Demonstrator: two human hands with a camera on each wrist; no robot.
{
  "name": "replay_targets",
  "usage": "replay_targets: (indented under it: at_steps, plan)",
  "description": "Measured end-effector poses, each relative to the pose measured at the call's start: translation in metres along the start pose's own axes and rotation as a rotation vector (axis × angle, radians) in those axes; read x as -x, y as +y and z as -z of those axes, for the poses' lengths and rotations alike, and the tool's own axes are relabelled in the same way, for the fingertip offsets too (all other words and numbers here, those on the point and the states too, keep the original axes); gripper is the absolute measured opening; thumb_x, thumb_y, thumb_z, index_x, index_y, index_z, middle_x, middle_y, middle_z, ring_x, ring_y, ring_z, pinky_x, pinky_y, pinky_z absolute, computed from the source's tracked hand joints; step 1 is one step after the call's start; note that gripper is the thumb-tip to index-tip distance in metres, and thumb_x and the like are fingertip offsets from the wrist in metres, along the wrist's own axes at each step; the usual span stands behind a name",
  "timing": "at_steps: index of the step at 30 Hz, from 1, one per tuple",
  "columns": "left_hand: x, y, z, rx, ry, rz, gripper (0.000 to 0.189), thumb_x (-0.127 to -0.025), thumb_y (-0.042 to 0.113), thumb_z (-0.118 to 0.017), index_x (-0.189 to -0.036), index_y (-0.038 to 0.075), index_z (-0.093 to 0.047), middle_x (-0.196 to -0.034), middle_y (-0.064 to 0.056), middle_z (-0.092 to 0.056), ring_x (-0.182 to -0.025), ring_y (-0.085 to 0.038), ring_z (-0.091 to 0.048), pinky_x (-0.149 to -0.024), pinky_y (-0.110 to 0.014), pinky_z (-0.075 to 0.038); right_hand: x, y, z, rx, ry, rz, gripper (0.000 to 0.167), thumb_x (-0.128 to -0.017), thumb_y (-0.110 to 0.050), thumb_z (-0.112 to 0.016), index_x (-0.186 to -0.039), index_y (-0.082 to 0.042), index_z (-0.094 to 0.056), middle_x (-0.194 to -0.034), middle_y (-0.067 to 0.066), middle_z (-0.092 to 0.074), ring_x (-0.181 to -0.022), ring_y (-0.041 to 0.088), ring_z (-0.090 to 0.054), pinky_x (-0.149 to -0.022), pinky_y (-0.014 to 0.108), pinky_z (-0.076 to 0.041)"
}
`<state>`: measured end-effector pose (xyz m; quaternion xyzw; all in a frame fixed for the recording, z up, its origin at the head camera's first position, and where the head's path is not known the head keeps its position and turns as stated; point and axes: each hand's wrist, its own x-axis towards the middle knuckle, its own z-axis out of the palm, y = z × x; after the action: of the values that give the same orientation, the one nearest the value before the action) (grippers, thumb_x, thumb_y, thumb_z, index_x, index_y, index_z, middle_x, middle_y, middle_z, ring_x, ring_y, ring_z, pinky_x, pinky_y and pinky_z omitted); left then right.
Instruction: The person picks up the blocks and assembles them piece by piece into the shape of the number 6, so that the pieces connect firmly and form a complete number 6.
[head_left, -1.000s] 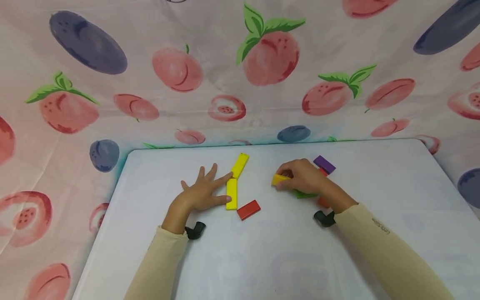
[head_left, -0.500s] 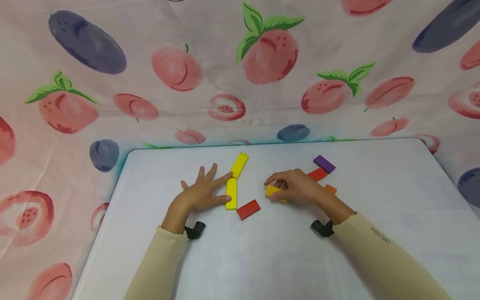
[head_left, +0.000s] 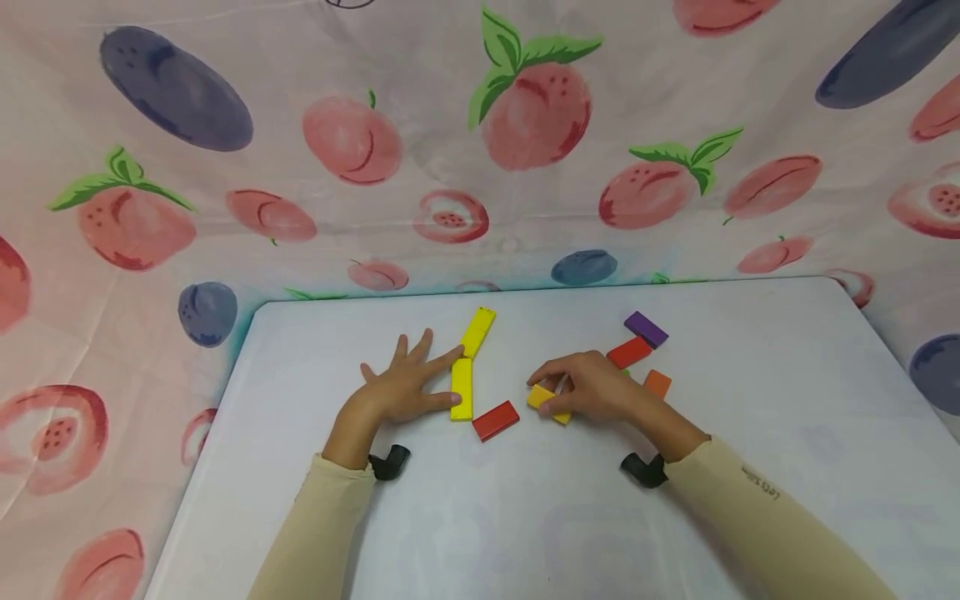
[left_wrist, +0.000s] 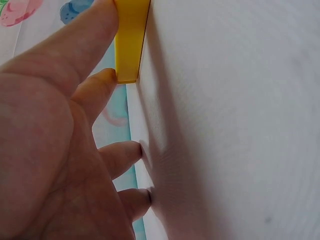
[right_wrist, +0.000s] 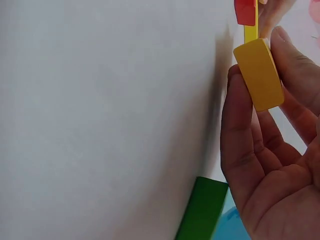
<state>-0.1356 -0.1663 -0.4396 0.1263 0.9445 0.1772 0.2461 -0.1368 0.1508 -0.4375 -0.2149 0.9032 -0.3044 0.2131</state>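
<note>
My left hand [head_left: 401, 387] lies with fingers spread at the left of two bright yellow blocks. Its thumb touches the nearer yellow block [head_left: 463, 375], and its index fingertip rests where that one meets the farther yellow block [head_left: 479, 330], which slants away to the right. At the near end of this line a red block [head_left: 496, 421] lies at an angle. My right hand [head_left: 596, 387] pinches an orange-yellow block [right_wrist: 259, 75] between thumb and fingers, right of the red block. In the right wrist view a green block [right_wrist: 202, 210] shows below; the head view mostly hides it.
Behind the right hand lie a purple block [head_left: 647, 329], a second red block [head_left: 629, 352] and an orange block [head_left: 657, 384]. All rest on a white table [head_left: 540, 533]. A fruit-patterned cloth [head_left: 450, 108] rises along its back and left edges.
My right hand has moved left and nearer the body with the orange-yellow block, away from the green block, uncovering the second red and the orange block. The left hand has stayed put.
</note>
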Motion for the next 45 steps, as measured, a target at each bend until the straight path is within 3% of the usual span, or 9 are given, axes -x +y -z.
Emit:
replay_targets:
  at_steps: [7,18,25,32,45]
  plan:
    - [0.000,-0.001,-0.001,-0.006,-0.001,0.003,0.078,-0.090,0.065,-0.064,-0.158,0.050,-0.028,-0.174,-0.005,0.002,-0.158,-0.044,0.013,-0.100,-0.091,0.008,0.001,0.000,-0.007,0.007,-0.024,0.026,0.040,-0.083,-0.029,-0.087,-0.121,-0.024,-0.076,-0.094,-0.006,-0.068,-0.080,0.010,-0.059,-0.070,0.024,-0.053]
    - [0.000,0.000,0.000,-0.003,0.003,0.002,0.078,-0.090,0.064,-0.065,-0.158,0.049,-0.029,-0.174,-0.006,0.001,-0.157,-0.046,0.011,-0.100,-0.091,0.007,-0.001,-0.004,-0.009,0.019,-0.051,-0.058,0.042,-0.084,-0.032,-0.085,-0.124,-0.027,-0.076,-0.087,-0.005,-0.063,-0.085,0.013,-0.055,-0.067,0.026,-0.049]
    - [0.001,0.002,0.001,-0.003,-0.003,0.003,0.078,-0.090,0.063,-0.065,-0.158,0.049,-0.029,-0.174,-0.006,0.001,-0.158,-0.045,0.011,-0.100,-0.091,0.007,-0.002,0.000,-0.008,0.037,-0.082,-0.051,0.047,-0.083,-0.035,-0.085,-0.128,-0.028,-0.073,-0.081,-0.005,-0.060,-0.078,0.013,-0.055,-0.064,0.026,-0.045]
    - [0.001,0.002,0.002,0.000,-0.002,0.005,0.078,-0.090,0.063,-0.065,-0.158,0.049,-0.029,-0.174,-0.006,0.001,-0.158,-0.045,0.012,-0.101,-0.091,0.007,-0.003,0.008,0.004,0.048,-0.173,0.019,0.045,-0.088,-0.032,-0.081,-0.132,-0.032,-0.071,-0.087,-0.008,-0.061,-0.085,0.011,-0.056,-0.069,0.026,-0.049]
    - [0.001,0.001,0.001,0.002,-0.002,-0.001,0.078,-0.090,0.064,-0.064,-0.158,0.049,-0.028,-0.174,-0.006,0.002,-0.157,-0.045,0.013,-0.100,-0.091,0.007,-0.010,0.009,0.016,-0.012,-0.290,0.015,0.043,-0.088,-0.025,-0.080,-0.129,-0.032,-0.072,-0.090,-0.005,-0.064,-0.091,0.015,-0.058,-0.073,0.030,-0.050]
